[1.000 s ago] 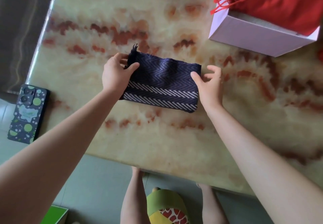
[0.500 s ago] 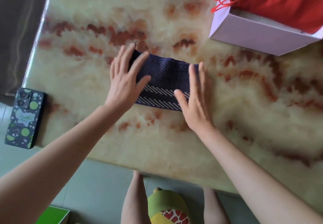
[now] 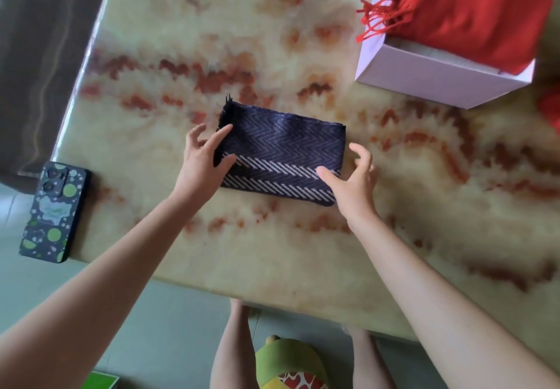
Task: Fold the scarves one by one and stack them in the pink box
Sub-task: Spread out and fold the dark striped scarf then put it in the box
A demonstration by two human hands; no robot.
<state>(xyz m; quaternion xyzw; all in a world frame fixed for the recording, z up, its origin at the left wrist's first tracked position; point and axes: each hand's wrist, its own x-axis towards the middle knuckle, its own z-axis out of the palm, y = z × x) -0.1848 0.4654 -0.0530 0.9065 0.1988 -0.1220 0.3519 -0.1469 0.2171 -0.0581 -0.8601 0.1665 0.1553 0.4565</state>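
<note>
Where the forearms reach up from the lower frame, the left hand (image 3: 202, 165) and right hand (image 3: 353, 187) bracket the folded navy scarf (image 3: 281, 149), flat on the worktop (image 3: 272, 255) at mid-frame, its long axis running left to right between them. Each grip is loose and half open: left thumb and forefinger touch the fringed end, right thumb rests on the striped corner, other fingers arched clear; neither clamps the cloth. Farther off, upper right, the pink box (image 3: 439, 79) holds a red scarf (image 3: 472, 9). It lies beyond the right hand, the nearer one, so the carry should swing that way.
</note>
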